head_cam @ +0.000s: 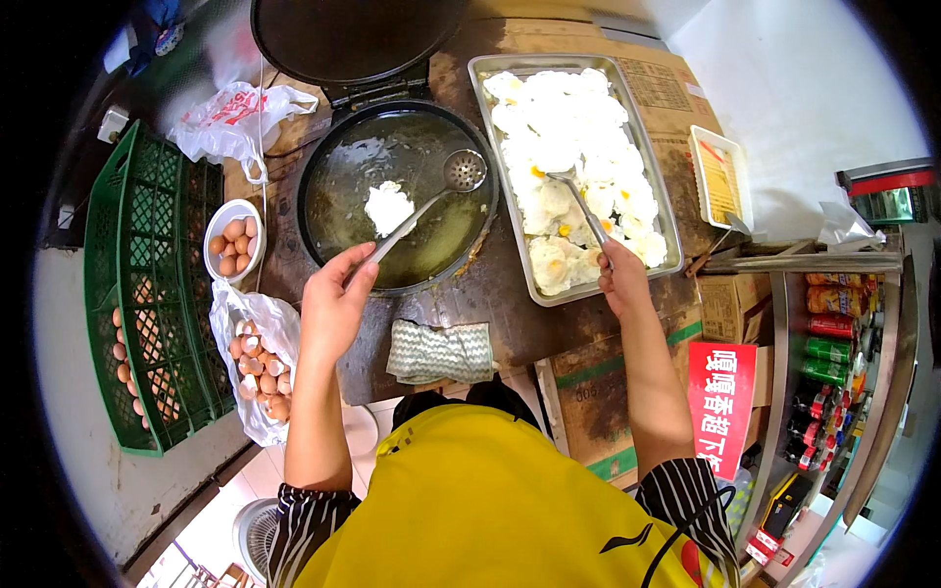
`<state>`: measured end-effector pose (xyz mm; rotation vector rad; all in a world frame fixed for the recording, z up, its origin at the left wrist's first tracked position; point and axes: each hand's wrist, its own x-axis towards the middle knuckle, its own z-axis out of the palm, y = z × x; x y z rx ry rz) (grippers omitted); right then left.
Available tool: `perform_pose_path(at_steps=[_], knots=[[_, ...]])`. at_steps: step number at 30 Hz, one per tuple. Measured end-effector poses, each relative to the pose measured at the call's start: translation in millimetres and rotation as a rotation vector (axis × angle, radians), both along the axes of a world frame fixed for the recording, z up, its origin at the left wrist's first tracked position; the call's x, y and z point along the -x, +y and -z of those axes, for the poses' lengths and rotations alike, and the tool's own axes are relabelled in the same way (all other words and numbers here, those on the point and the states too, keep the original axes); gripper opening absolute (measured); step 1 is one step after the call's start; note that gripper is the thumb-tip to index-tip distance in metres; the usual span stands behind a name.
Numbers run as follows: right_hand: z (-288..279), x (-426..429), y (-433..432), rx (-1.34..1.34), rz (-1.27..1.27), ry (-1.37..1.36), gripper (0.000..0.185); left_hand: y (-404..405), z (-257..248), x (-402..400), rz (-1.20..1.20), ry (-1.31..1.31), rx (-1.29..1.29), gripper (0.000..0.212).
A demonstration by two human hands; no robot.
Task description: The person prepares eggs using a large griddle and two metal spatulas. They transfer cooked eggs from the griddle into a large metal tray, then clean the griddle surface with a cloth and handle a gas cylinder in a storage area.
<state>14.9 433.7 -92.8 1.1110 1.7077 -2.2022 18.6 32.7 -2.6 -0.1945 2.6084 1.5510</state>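
Observation:
My left hand (340,295) grips the handle of a slotted metal ladle (464,170), whose perforated bowl is over the right part of a round electric griddle (353,169). Oil covers the griddle's floor, and one white fried egg (390,209) lies in it beside the ladle's handle. In my right hand (623,279) is a metal-handled utensil (584,206); its working end rests among the eggs and its exact kind is hard to make out. Many fried eggs (566,125) are heaped in a rectangular steel tray (670,257), a few showing orange yolk.
Left of the griddle stand a white bowl (209,246) of brown eggs, a plastic bag (224,309) of eggshells and a green crate (110,220) with eggs. A folded striped cloth (441,351) lies at the table's front edge. The griddle's lid (353,37) stands raised behind. Shelves (801,263) hold drinks at right.

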Motion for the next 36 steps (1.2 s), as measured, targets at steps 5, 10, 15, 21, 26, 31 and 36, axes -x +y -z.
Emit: perform_pose_path(at_steps=[5, 10, 15, 21, 26, 31, 36], knots=[[-2, -2, -2, 0.039, 0.014, 0.005, 0.029, -3, 4, -1, 0.004, -0.027, -0.028, 0.03], [1, -9, -2, 0.018, -0.012, 0.026, 0.037, -6, 0, -2, 0.011, -0.041, -0.025, 0.03], [6, -12, 1, 0.009, -0.042, 0.053, 0.04, -8, 1, -2, 0.024, -0.032, -0.026, 0.03], [9, -21, 4, 0.0, -0.048, 0.085, 0.04, -7, 0, -1, 0.041, -0.035, -0.01, 0.03], [2, -24, 2, 0.0, 0.024, 0.022, 0.036, -5, 5, 0, 0.05, -0.043, 0.0, 0.03], [11, -27, -10, 0.171, 0.081, 0.034, 0.028, 4, 2, 3, 0.072, -0.071, -0.008, 0.03], [10, -30, -31, 0.185, 0.14, 0.058, 0.019, 8, -2, 3, 0.073, -0.06, -0.014, 0.03]])
